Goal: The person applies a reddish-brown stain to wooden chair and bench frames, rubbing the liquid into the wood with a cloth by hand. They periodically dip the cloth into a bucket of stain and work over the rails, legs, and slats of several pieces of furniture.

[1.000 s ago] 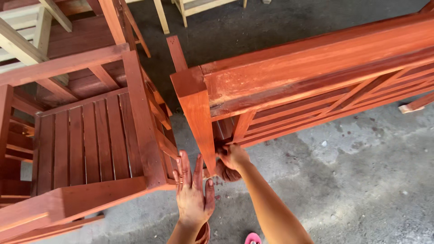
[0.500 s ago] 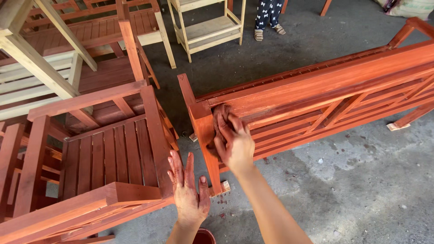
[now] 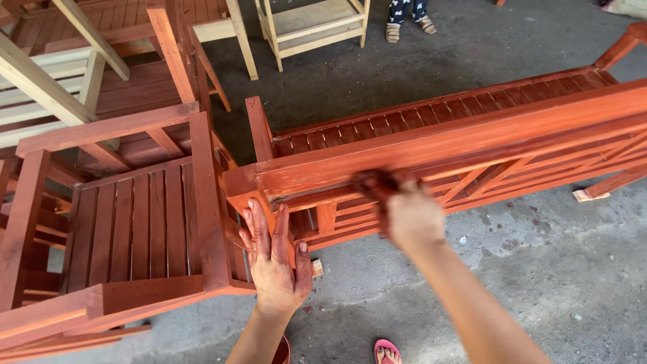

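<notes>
Resting flat against the corner post of a red-stained wooden bench (image 3: 472,135), the left hand (image 3: 275,259) is seen with its fingers (image 3: 259,222) stretched out and slightly fanned, the thumb held off to the side. The fingertips point up the post, just below the end of the bench's top rail, and stain is smeared over the skin. The right hand (image 3: 404,212) is blurred; it is pressed against the front face of the same top rail, a little way along from the corner, with a dark rag-like wad (image 3: 377,183) seemingly bunched under the fingers. Whether those fingers are curled tight around it cannot be told through the blur. The bench is laid across the upper right of the view on a grey concrete floor (image 3: 539,269), its slatted seat visible behind the rail. Just beside the left hand, a slatted red chair (image 3: 135,222) is stood close against the bench end. Unpainted pale wooden frames (image 3: 317,27) are seen further back, where another person's sandalled feet (image 3: 408,27) are planted. A pink sandal (image 3: 387,350) is shown at the bottom edge.
</notes>
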Demonstrator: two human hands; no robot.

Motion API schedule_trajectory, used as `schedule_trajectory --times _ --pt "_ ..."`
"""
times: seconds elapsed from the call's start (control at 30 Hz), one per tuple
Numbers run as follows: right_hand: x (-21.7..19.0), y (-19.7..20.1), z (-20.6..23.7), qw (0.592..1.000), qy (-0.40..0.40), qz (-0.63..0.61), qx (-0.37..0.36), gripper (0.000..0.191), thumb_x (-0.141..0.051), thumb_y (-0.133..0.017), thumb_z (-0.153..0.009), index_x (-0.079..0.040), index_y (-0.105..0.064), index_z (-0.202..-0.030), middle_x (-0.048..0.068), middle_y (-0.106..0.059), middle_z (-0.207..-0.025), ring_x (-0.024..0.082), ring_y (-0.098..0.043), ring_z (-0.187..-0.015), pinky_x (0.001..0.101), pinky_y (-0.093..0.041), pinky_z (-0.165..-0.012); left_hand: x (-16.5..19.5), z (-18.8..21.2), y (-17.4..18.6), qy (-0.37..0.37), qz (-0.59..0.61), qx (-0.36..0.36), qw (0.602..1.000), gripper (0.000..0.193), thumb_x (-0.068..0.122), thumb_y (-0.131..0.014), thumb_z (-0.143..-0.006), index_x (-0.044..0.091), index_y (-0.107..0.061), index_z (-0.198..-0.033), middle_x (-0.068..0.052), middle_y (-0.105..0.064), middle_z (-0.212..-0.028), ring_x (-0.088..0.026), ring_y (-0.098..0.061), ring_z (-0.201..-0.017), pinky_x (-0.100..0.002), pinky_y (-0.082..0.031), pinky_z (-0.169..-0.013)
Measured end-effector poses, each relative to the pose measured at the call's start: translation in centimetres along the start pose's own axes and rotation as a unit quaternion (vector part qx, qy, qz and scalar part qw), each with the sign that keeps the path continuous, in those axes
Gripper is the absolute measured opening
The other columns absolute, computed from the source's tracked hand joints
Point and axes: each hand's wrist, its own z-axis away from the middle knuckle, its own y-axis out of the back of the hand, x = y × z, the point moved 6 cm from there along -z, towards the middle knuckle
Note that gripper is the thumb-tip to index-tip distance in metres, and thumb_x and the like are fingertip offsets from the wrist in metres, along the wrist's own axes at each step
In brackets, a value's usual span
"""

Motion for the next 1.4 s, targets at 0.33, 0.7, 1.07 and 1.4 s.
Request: schedule_trajectory --times 0.33,0.7,1.07,1.4 --pt "12.9 0.8 0.6 0.940 -0.235 0.072 -0.238 0.035 -0.019 -0.055 -0.102 -0.001 -0.068 -0.130 0.021 -0.067 -0.120 0.027 -0.073 -0.087 0.0361 -0.062 -0.063 4.3 -2.7 -1.4 0.076 -0.037 0.068 0.994 0.057 0.026 -0.043 -0.104 0.001 -0.042 -0.156 -0.031 -0.011 -0.170 -0.056 -0.009 -0.158 -0.074 -0.009 -0.123" --pt "-17.7 0.1 -2.0 0.980 0.105 -0.108 -0.129 0.032 -0.028 -0.072 -0.080 -0.001 -0.077 -0.098 0.030 -0.048 -0.142 0.039 -0.065 -0.112 0.0365 -0.060 -0.069 2.9 -2.4 6.5 0.120 -0.054 0.130 0.983 0.058 0.023 -0.041 -0.104 0.001 -0.040 -0.157 -0.033 -0.008 -0.171 -0.057 -0.004 -0.161 -0.073 -0.005 -0.127" --pt "-8.9 -1.6 -1.6 0.974 0.088 -0.057 -0.199 0.047 -0.039 -0.040 -0.105 -0.049 -0.041 -0.151 0.025 -0.039 -0.151 0.043 -0.059 -0.120 0.0319 -0.061 -0.053 5.0 -5.9 3.2 0.073 -0.015 0.060 0.995 0.059 0.022 -0.047 -0.101 0.006 -0.041 -0.157 -0.027 -0.008 -0.172 -0.053 -0.006 -0.159 -0.072 -0.009 -0.124" --pt "20.5 -1.5 1.4 0.951 -0.287 0.022 -0.112 0.057 -0.062 -0.066 -0.091 -0.017 -0.071 -0.126 0.015 -0.065 -0.121 0.031 -0.072 -0.099 0.0435 -0.061 -0.071 6.3 -4.7 -0.6 0.054 0.046 -0.018 0.997 0.060 0.015 -0.053 -0.099 0.007 -0.039 -0.157 -0.022 -0.012 -0.171 -0.050 -0.014 -0.157 -0.066 -0.019 -0.123"
